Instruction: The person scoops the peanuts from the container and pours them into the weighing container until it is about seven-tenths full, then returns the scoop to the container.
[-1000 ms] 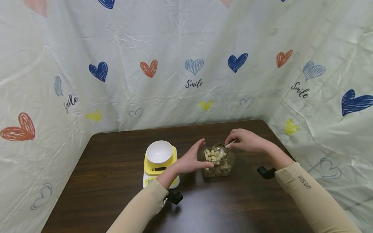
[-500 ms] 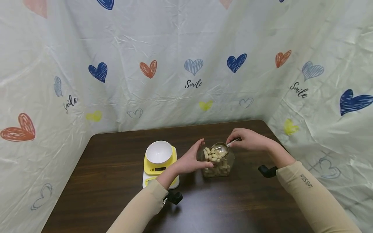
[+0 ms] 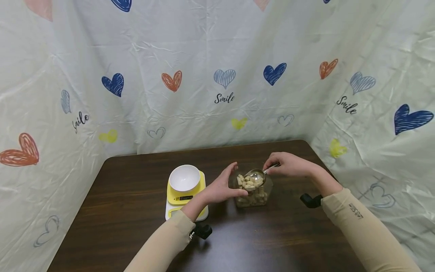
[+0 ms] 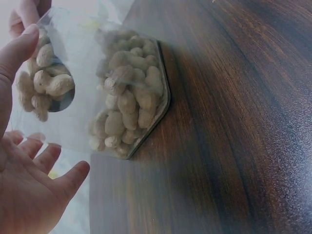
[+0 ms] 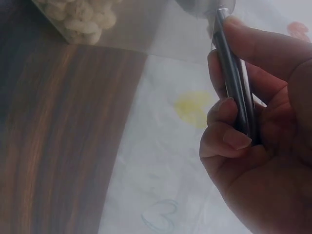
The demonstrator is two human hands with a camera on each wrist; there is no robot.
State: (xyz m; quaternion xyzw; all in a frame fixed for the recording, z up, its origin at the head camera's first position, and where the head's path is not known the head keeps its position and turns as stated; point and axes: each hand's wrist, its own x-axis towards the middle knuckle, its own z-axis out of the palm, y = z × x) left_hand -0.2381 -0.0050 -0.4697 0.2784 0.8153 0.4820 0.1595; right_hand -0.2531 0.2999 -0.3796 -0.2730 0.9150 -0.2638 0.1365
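A clear angular container (image 3: 270, 189) of unshelled peanuts (image 4: 129, 102) stands on the table. My left hand (image 3: 222, 188) spans its left side, thumb at the front and fingers at the back. In the left wrist view those fingers look spread and fairly straight against the clear wall. My right hand (image 3: 287, 163) grips the handle of a metal scoop (image 3: 256, 175), fingers curled round it in the right wrist view. The scoop's round bowl is inside the container's mouth among the upper peanuts; how many it carries is unclear.
Left of the container, a white bowl (image 3: 184, 178) sits on a yellow and white kitchen scale (image 3: 172, 196), its display partly hidden by my left arm. The dark wooden table (image 3: 136, 196) meets a heart-printed curtain (image 3: 190, 128) at the back and sides.
The scoop shifts only slightly, rising toward the back right and then settling back lower among the peanuts. My left hand keeps its place at the container; the bowl and scale stay put.
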